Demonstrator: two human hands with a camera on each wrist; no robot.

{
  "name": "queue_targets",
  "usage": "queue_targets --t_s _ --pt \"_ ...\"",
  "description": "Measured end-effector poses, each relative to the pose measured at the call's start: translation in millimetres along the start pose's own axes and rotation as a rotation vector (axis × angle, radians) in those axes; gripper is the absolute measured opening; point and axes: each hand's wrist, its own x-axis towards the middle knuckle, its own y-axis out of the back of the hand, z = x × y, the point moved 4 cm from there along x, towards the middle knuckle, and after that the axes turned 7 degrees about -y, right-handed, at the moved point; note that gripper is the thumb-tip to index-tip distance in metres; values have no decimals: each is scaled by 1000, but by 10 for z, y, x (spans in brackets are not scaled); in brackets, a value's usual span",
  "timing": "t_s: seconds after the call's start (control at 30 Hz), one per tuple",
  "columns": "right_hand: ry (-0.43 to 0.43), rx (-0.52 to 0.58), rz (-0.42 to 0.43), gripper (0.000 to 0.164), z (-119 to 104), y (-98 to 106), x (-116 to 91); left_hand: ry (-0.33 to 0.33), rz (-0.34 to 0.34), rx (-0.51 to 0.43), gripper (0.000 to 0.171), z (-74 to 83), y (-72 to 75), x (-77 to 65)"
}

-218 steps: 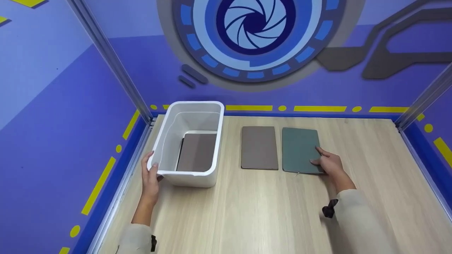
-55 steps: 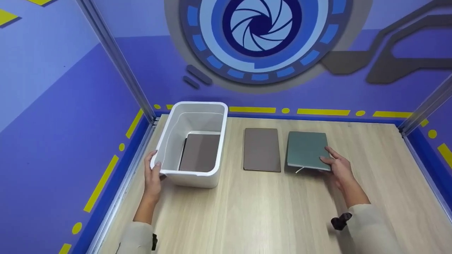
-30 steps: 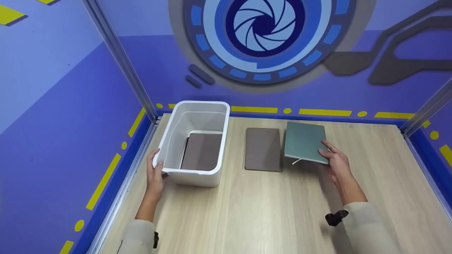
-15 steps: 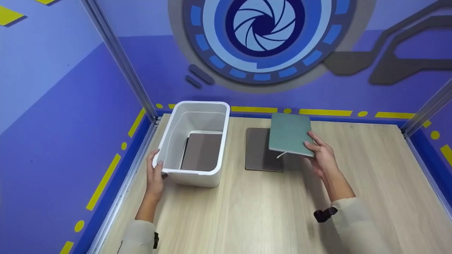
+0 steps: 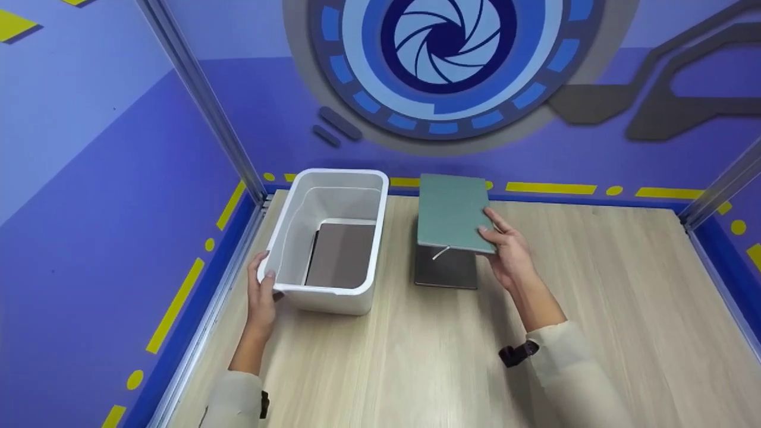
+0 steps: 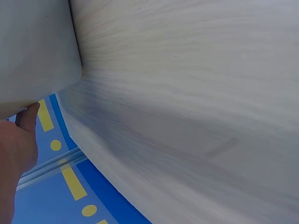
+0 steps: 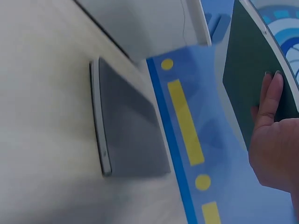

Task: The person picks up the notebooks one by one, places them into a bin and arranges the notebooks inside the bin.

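My right hand (image 5: 510, 249) grips a green notebook (image 5: 453, 209) by its right edge, thumb on the cover and fingers spread beneath. A pale ribbon dangles from its near edge. The right wrist view shows this notebook (image 7: 250, 70) raised off the table, above a brown-grey notebook (image 7: 131, 123) lying flat. From the head view it covers the far part of that brown-grey notebook (image 5: 446, 270). On the left, my left hand (image 5: 261, 300) holds the near left corner of a white plastic bin (image 5: 324, 302), thumb over the rim. Another brown-grey notebook (image 5: 342, 255) lies inside on the bin's floor.
The wood-grain table (image 5: 404, 356) meets a blue printed wall (image 5: 238, 107) at the back, with side walls left and right. A metal rail (image 5: 202, 101) runs up the back left corner.
The green notebook, first flat on the table at right, has been lifted and carried left over the brown-grey notebook by my right hand. My left hand has stayed on the bin.
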Motion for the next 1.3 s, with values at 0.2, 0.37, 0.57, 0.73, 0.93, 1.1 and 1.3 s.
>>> queue_targets --t_s 0.2,0.37,0.57,0.73,0.93,1.1,1.3 --pt "-9 -51 -23 63 51 -208 18 9 -22 -21 49 1 -51 19" --pt "0 -23 -49 63 90 -359 28 23 -41 -16 50 -14 -62 23" --pt "10 13 -83 63 100 -541 37 9 -39 -5 50 -1 -64 32" --pt "25 27 -114 63 127 -714 31 -4 -19 -24 49 -1 -69 32" --pt "23 17 -144 62 193 -964 24 19 0 -18 49 6 -51 10" --pt "14 -5 -126 61 285 -1177 67 8 -2 -6 49 10 -36 0" --pt "-12 -16 -65 60 473 -1473 145 3 -3 19 50 -2 0 -10"
